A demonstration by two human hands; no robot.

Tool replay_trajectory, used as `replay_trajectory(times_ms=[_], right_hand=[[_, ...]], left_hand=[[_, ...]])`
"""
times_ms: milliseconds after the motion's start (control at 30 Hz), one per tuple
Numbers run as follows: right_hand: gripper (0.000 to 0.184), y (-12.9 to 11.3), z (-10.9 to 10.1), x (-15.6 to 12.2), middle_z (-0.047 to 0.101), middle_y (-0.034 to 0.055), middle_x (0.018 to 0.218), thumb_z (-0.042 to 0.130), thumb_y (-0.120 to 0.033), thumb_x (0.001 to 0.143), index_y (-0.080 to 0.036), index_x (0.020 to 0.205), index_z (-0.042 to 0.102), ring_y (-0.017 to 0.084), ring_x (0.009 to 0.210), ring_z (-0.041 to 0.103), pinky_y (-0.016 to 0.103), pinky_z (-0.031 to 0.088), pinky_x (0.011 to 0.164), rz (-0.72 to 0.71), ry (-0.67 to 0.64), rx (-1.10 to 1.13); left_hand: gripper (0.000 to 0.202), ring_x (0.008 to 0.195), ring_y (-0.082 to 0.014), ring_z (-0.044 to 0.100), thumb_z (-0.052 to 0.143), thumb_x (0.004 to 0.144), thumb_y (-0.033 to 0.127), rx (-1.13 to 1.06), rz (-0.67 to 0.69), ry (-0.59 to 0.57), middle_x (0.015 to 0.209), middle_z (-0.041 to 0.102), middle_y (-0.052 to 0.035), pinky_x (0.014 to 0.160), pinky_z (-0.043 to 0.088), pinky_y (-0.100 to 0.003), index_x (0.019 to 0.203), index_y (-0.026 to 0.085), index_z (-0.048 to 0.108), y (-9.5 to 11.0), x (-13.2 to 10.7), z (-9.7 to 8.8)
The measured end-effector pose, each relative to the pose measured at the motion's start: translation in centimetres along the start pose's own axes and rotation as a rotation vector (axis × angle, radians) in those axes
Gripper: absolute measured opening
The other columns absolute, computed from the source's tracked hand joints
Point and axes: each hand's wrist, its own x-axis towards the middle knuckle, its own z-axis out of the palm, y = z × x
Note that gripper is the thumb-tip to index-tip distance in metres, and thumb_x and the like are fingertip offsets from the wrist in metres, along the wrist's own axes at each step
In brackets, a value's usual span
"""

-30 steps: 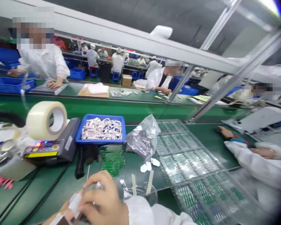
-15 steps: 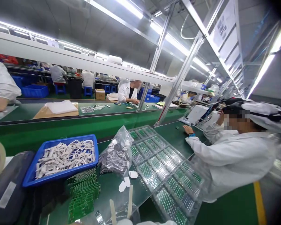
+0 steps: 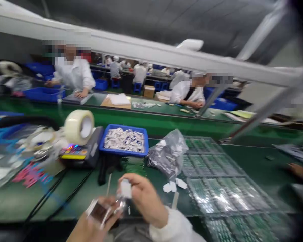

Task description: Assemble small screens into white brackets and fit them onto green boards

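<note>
Low in the head view my two hands meet over the bench edge, smeared by motion. My left hand (image 3: 87, 227) is closed around a small rectangular part with a pale frame and a dark brown face (image 3: 100, 212). My right hand (image 3: 148, 201), in a white sleeve, pinches a small white rectangular piece (image 3: 126, 189). Something small and shiny (image 3: 120, 203) shows between the fingers of both hands; its kind is blurred. Just beyond lie green circuit boards (image 3: 133, 167) and several white pieces (image 3: 170, 187).
A blue tray (image 3: 146, 148) of white frames stands behind the boards, beside a clear bag (image 3: 166, 156) of striped parts. Clear trays of green boards (image 3: 219, 181) spread right. Left are a tape roll (image 3: 77, 127), a device with a lit display (image 3: 73, 151) and black cables (image 3: 73, 195).
The view has swung left and down. Both my hands, mostly out of frame before, now show with parts in them. The tape device and the left bench have come into view.
</note>
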Motion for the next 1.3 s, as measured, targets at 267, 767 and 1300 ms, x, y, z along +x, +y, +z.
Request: replay_trajectory(times_ms=[267, 767, 1300], right_hand=[[0.021, -2.7, 1.2, -0.3, 0.067, 0.0032, 0.086, 0.063, -0.021, 0.081, -0.025, 0.101, 0.063, 0.02, 0.08, 0.057, 0.04, 0.04, 0.08, -0.636, -0.091, -1.091], [0.025, 1.3, 2.1, 0.2, 0.063, 0.0082, 0.111, 0.053, -0.04, 0.088, -0.023, 0.104, 0.064, 0.025, 0.1, 0.054, 0.05, 0.035, 0.091, -0.388, -0.195, -1.198], [0.011, 1.3, -2.0, 3.6, 0.067, 0.0041, 0.094, 0.053, -0.016, 0.086, -0.019, 0.09, 0.063, 0.016, 0.088, 0.063, 0.027, 0.049, 0.077, -0.085, -0.308, -1.185]], left_hand=[[0.043, 0.08, -0.0171, 0.062, 0.085, 0.054, 0.033, -0.071, 0.221, 0.058, 0.086, 0.072, -0.0024, 0.081, 0.043, -0.032, 0.093, 0.023, 0.072, 1.1, -1.8, 3.8], [0.031, 0.093, -0.0181, 0.062, 0.076, 0.067, 0.036, -0.353, -0.042, 0.166, 0.095, 0.07, -0.0033, 0.088, 0.045, -0.035, 0.093, 0.021, 0.069, -1.2, -1.4, 1.7], [0.034, 0.07, -0.0145, 0.06, 0.078, 0.065, 0.033, -0.527, 0.069, 0.134, 0.08, 0.07, -0.0001, 0.075, 0.049, -0.036, 0.096, 0.022, 0.068, 0.1, -1.8, -0.6]])
